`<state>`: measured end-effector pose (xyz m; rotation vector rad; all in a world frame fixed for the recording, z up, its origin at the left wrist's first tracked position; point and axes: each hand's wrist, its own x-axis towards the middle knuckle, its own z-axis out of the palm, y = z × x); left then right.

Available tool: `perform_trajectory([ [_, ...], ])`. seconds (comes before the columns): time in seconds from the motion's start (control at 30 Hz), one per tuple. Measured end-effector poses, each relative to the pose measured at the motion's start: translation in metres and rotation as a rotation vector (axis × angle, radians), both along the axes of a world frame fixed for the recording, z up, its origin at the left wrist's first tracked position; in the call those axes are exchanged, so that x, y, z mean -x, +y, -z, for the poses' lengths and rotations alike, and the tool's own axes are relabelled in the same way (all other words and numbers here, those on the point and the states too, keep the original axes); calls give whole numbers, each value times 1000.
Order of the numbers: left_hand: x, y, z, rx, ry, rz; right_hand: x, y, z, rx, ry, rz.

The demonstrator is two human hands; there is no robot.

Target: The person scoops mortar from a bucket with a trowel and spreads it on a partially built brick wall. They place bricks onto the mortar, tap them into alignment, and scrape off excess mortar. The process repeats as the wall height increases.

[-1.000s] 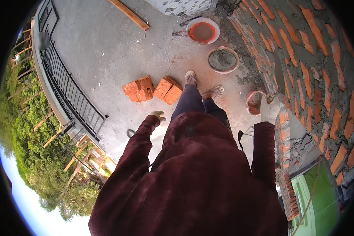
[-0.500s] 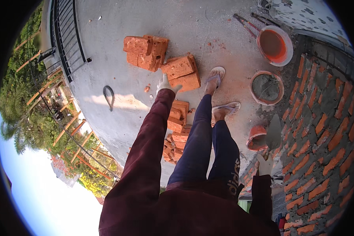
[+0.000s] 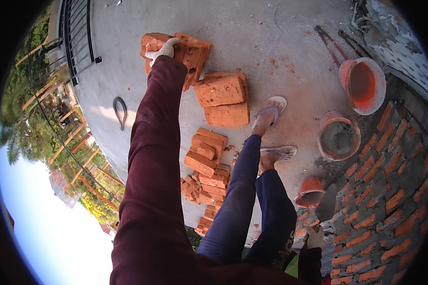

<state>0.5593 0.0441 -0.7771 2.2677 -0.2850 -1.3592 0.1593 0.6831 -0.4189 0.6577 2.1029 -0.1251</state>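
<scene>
Brick (image 3: 153,42) at 11 o'clock apparently being grasped by left hand (image 3: 165,49), closure unclear; trowel (image 3: 326,203) clasped in right hand (image 3: 314,236), 4 o'clock; firm hold likely needed.

Logged pale lettering (image 3: 288,241) on the dark blue right trouser leg (image 3: 274,199), set on the outer side, well above the hem. Seen steeply foreshortened, blurred and only in part; not legible as a whole
</scene>
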Motion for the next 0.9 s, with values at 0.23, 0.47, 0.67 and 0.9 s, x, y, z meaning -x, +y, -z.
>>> perform_trajectory([
  [0.23,-46,150,-242,198,1100,-18,-20,-115,-43,621,-209,108],
  [0.47,110,288,-470,-370,1840,2,-43,-215,-180,1302,-147,346],
  [0.67,198,275,-575,-905,1829,206,-33,-203,-331,1651,-6,663],
  [0.9,300,231,-696,-139,1596,1496,-34,-167,-339,1583,776,757],
])
